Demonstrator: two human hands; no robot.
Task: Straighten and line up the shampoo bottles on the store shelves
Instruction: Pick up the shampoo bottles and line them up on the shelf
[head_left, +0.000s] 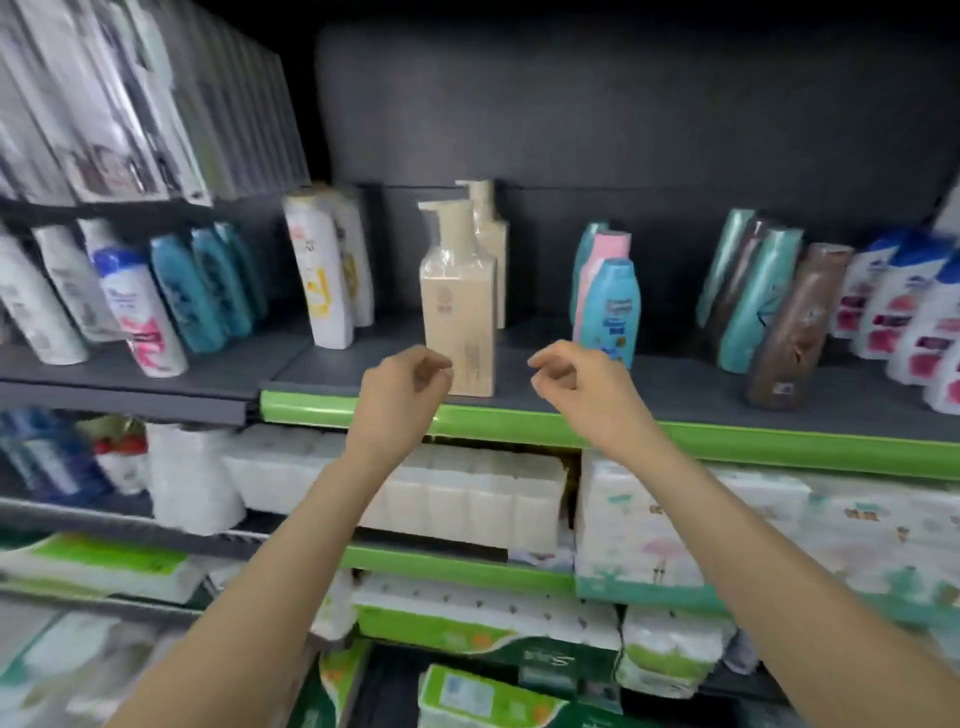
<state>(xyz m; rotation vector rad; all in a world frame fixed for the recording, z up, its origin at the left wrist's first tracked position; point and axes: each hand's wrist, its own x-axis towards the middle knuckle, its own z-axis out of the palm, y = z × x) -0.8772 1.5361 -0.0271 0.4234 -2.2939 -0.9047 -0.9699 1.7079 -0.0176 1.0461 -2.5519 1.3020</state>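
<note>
a: both hands up at the shelf (649, 400). left hand (402, 387) loosely curled, just beside the front beige pump bottle (460, 312), maybe brushing it; can't tell. right hand (576, 382) loosely curled too, holding nothing.

b: how far along?

a: beige pair stands upright, one behind the other. brown bottle (792, 327) and teal bottles (756, 296) look tilted. plenty left, i'd say.

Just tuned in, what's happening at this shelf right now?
A person is tidying shampoo on a store shelf. Both hands are raised either side of the front beige pump bottle: the left hand close by its lower corner, the right hand apart from it. Fingers loosely curled, holding nothing.
</note>
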